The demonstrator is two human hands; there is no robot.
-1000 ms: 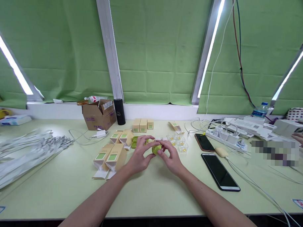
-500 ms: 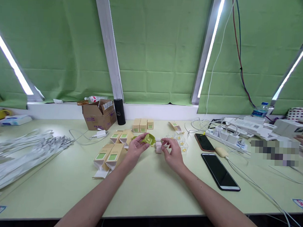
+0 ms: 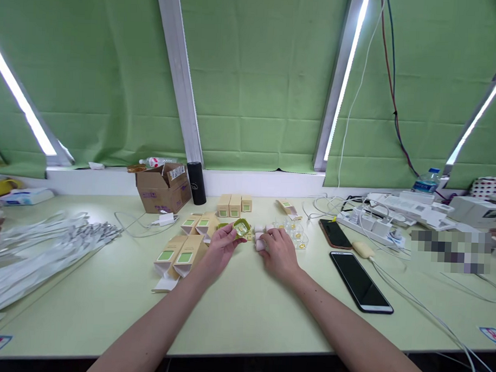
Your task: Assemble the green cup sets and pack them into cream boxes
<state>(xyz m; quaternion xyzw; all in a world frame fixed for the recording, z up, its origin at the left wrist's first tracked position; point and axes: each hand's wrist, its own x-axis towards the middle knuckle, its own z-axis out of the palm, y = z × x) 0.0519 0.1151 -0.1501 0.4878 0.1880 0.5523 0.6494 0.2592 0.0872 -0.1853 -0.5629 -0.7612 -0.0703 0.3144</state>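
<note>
Near the middle of the table, my left hand (image 3: 222,248) holds a small green tray (image 3: 242,228) between thumb and fingers, its hollow side facing up. My right hand (image 3: 279,251) is closed over small pale pink pieces (image 3: 259,242); its fingertips touch them, and what lies under them is hidden. Clear plastic holders with gold-coloured centres (image 3: 299,236) lie just beyond my right hand. Left of my left hand lie open kraft boxes with green labels (image 3: 189,253). Several closed kraft boxes (image 3: 235,205) stand farther back.
Two phones (image 3: 360,282) lie at the right, beside a power strip (image 3: 372,228) with white cables. A cardboard box (image 3: 160,192) and a black cylinder (image 3: 196,183) stand at the back. White straps (image 3: 38,254) cover the left side. Other people's hands show at both edges.
The green tray has tilted in my left hand and shows its inside. My right hand has moved down onto the pink pieces. At the left edge, another person's hand has come farther into view.
</note>
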